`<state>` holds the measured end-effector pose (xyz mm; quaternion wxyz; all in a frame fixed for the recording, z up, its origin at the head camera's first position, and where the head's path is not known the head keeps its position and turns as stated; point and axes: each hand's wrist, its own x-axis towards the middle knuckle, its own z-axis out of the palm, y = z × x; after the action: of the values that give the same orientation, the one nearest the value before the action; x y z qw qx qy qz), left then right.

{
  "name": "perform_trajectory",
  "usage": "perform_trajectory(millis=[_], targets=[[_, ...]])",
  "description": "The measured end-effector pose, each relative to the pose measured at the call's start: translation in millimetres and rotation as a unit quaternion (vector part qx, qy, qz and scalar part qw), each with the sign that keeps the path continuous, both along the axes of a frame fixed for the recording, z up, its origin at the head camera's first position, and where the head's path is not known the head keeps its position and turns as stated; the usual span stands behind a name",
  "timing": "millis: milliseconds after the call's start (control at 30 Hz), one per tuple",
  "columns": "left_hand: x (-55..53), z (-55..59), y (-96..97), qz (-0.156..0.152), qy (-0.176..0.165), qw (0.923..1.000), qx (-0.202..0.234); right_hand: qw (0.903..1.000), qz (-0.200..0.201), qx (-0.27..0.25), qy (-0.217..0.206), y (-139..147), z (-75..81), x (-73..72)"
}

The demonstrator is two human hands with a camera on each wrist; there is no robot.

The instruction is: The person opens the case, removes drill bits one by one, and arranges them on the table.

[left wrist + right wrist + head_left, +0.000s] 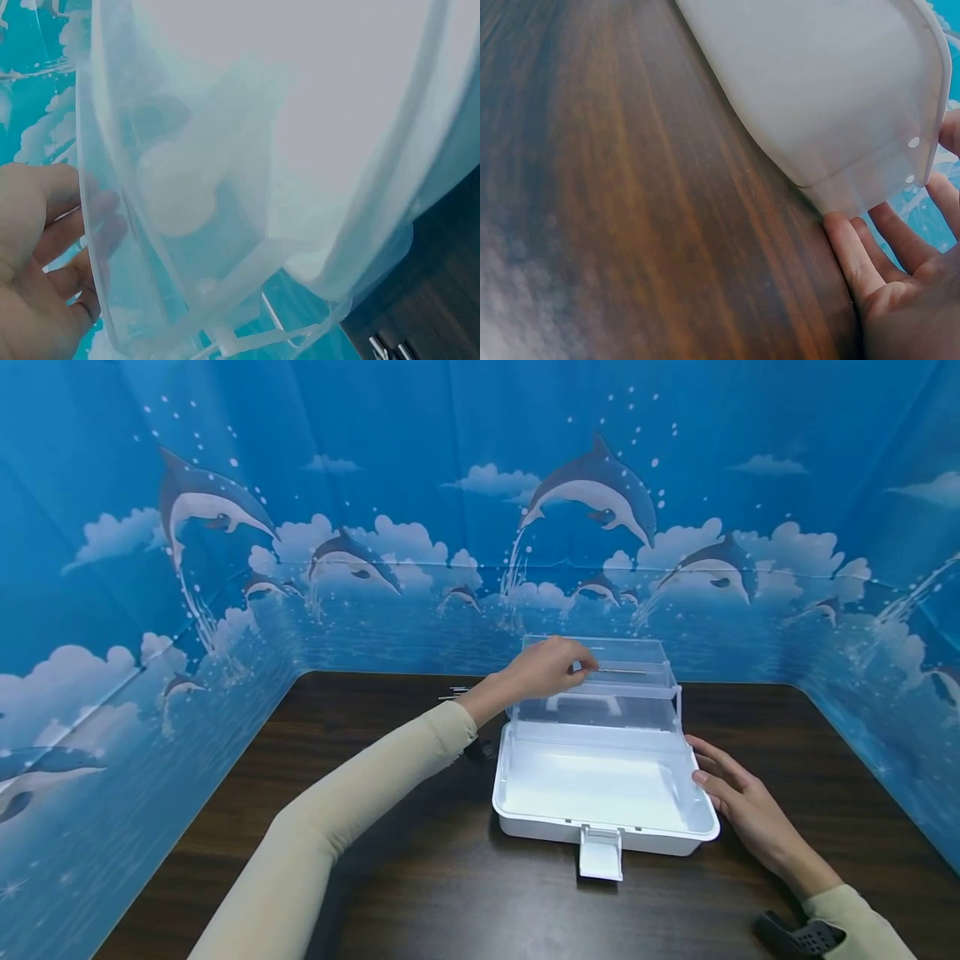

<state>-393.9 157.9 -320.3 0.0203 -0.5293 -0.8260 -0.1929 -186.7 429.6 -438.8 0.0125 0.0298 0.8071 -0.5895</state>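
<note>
A white storage box (600,777) with a clear upper tray (637,677) raised at its back stands open on the table. My left hand (551,667) is at the tray's left part; its thumb and finger pinch a thin metal rod (622,671) that points right. In the left wrist view, some fingers of the left hand (45,255) show through the clear plastic. My right hand (738,802) rests against the box's right side, thumb near the rim. In the right wrist view, fingertips of the right hand (900,277) touch the side wall.
Several thin metal rods (453,692) lie on the dark wooden table (405,877) left of the box, partly behind my left forearm. A white latch (601,853) hangs down at the box's front. A blue dolphin-printed curtain (420,460) surrounds the table.
</note>
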Motion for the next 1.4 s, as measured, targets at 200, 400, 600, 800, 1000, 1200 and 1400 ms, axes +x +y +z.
perform_trajectory(millis=[200, 400, 600, 800, 1000, 1200, 1400], targets=[[2.0, -1.4, 3.0, 0.017, -0.016, 0.9997, -0.001, 1.0, -0.003, 0.004, 0.001, 0, 0.9, -0.2], [1.9, -2.8, 1.6, 0.022, -0.036, 0.9991, 0.006, 1.0, -0.003, 0.003, 0.0, -1, 3.6, 1.5], [0.2, -1.9, 4.0, 0.041, -0.011, 0.9991, 0.009, 0.9999, -0.007, 0.004, -0.008, 0, 3.3, 0.8], [1.2, 0.0, 7.7, 0.067, 0.025, 0.9969, -0.032, 1.0, -0.004, 0.007, -0.001, 2, -1.4, -0.8], [1.8, -1.7, 11.5, 0.075, 0.02, 0.9958, -0.049, 1.0, -0.003, 0.006, -0.002, 2, -3.5, -1.7], [0.7, -3.3, 13.8, 0.076, 0.024, 0.9954, -0.053, 0.9999, -0.005, 0.008, -0.005, 1, -1.9, -1.3], [0.0, 0.3, 15.7, 0.077, 0.008, 0.9953, -0.059, 0.9999, -0.006, 0.012, -0.006, 1, -0.6, -0.9]])
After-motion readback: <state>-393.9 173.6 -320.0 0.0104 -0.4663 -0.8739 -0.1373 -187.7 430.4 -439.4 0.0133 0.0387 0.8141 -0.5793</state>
